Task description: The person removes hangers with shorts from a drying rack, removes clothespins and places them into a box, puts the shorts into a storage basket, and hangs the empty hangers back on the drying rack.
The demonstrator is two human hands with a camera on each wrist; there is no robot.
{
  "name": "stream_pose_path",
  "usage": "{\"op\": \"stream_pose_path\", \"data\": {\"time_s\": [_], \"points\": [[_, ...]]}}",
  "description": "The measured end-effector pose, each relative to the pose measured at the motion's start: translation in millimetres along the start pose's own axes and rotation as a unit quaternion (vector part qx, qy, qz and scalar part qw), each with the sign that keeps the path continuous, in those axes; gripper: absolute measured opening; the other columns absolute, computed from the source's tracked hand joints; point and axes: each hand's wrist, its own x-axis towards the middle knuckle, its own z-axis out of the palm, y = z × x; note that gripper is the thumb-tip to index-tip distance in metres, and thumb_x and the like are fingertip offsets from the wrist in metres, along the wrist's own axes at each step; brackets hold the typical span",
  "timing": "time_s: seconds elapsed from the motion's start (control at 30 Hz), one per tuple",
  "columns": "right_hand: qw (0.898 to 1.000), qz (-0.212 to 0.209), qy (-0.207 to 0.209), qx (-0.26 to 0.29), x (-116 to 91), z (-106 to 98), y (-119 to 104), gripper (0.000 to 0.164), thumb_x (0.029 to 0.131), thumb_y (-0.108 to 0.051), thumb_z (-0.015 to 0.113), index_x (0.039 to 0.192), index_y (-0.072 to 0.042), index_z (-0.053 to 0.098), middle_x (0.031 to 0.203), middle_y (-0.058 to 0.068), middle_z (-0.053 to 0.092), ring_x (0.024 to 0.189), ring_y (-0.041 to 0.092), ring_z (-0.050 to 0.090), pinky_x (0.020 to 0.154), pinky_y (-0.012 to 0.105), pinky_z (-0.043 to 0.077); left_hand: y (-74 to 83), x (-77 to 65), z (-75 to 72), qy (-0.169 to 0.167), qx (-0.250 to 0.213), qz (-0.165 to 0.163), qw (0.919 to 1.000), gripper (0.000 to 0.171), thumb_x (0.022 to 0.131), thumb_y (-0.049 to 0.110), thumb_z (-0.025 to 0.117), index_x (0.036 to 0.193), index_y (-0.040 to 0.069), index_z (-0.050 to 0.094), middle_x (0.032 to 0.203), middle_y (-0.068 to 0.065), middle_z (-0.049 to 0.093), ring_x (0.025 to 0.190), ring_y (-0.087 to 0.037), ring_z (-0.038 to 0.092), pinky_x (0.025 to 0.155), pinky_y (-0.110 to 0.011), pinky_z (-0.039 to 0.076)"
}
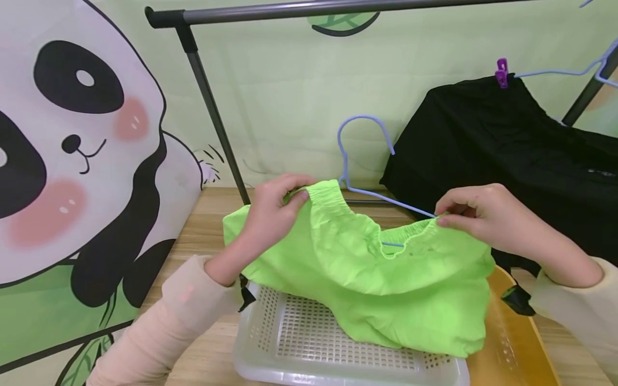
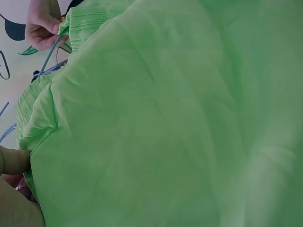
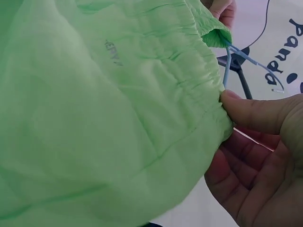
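Wood-grain surface, basket (perforated), orange tub

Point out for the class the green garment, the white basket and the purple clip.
Green garment (image 1: 386, 289): head view, on the cloth below its waistband.
White basket (image 1: 309, 329): head view, on its bare perforated floor.
Purple clip (image 1: 502, 73): head view, on its body.

2 hands, 2 blue hangers, 1 neon-green elastic-waist garment, 1 black garment, 1 purple clip, 1 perforated basket, 1 orange tub, plus 1 clothes rack.
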Motion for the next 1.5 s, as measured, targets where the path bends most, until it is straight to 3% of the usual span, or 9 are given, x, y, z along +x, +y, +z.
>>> {"op": "stream_pose_path", "data": {"time_s": [0.27, 0.43, 0.63, 0.83, 1.0, 1.3, 1.5], "points": [[1.000, 0.019, -0.003, 0.017, -10, -2, 12, 0.019, 0.070, 0.001, 0.069, 0.076, -0.016, 0.061, 0.069, -0.009, 0.058, 0.060, 0.000, 0.048, 0.055, 0.011, 0.044, -11.8, -3.6, -11.7, 0.005, -0.015, -0.039, 0.9991, 0.021, 0.081, -0.003, 0.056, 0.100, 0.001, 0.064, 0.101, -0.013, 0.065, 0.090, -0.020, 0.060, 0.078, -0.028, 0.049], [0.995, 0.047, -0.012, 0.088, -16, 2, 25, 0.008, 0.075, -0.002, 0.065, 0.079, -0.009, 0.062, 0.071, -0.009, 0.057, 0.059, 0.003, 0.049, 0.053, 0.013, 0.045, -20.4, -6.3, -18.3, 0.012, -0.026, -0.060, 0.9978, 0.021, 0.081, -0.004, 0.056, 0.100, 0.000, 0.063, 0.102, -0.013, 0.064, 0.093, -0.020, 0.059, 0.080, -0.027, 0.048], [0.978, 0.040, -0.023, 0.205, -20, 6, 37, 0.009, 0.079, 0.004, 0.059, 0.082, -0.004, 0.059, 0.071, -0.006, 0.057, 0.056, 0.008, 0.050, 0.051, 0.016, 0.045, -27.8, -10.0, -22.3, 0.026, -0.019, -0.057, 0.9979, 0.020, 0.081, -0.004, 0.057, 0.100, -0.002, 0.063, 0.101, -0.014, 0.064, 0.092, -0.020, 0.059, 0.080, -0.027, 0.048], [0.963, 0.038, -0.032, 0.265, -23, 9, 42, 0.012, 0.081, 0.007, 0.054, 0.085, -0.004, 0.057, 0.073, -0.005, 0.058, 0.057, 0.011, 0.052, 0.052, 0.019, 0.047, -34.0, -13.9, -25.7, 0.036, -0.007, -0.074, 0.9966, 0.020, 0.082, -0.002, 0.057, 0.101, -0.001, 0.063, 0.102, -0.014, 0.064, 0.091, -0.019, 0.059, 0.077, -0.021, 0.047], [0.945, 0.030, -0.043, 0.324, -24, 15, 45, 0.014, 0.082, 0.010, 0.051, 0.086, -0.002, 0.056, 0.074, -0.003, 0.059, 0.057, 0.012, 0.053, 0.051, 0.022, 0.048, -37.6, -16.8, -27.7, 0.041, 0.000, -0.080, 0.9960, 0.019, 0.082, -0.002, 0.057, 0.100, -0.002, 0.063, 0.100, -0.014, 0.064, 0.089, -0.018, 0.059, 0.073, -0.011, 0.043], [0.923, 0.032, -0.062, 0.378, -25, 24, 47, 0.016, 0.084, 0.010, 0.048, 0.087, -0.003, 0.055, 0.073, -0.002, 0.058, 0.055, 0.015, 0.051, 0.049, 0.024, 0.047, -47.0, -21.9, -30.5, 0.055, -0.002, -0.082, 0.9951, 0.019, 0.082, -0.002, 0.057, 0.099, -0.002, 0.063, 0.099, -0.014, 0.064, 0.090, -0.017, 0.058, 0.074, -0.009, 0.042], [0.917, 0.059, -0.089, 0.385, -24, 30, 44, 0.011, 0.085, 0.006, 0.050, 0.085, -0.003, 0.055, 0.071, -0.003, 0.059, 0.054, 0.016, 0.053, 0.049, 0.027, 0.049, -48.9, -23.0, -32.4, 0.063, 0.000, -0.106, 0.9924, 0.020, 0.083, 0.000, 0.056, 0.102, -0.002, 0.062, 0.101, -0.014, 0.064, 0.087, -0.016, 0.056, 0.072, -0.009, 0.041]]}}
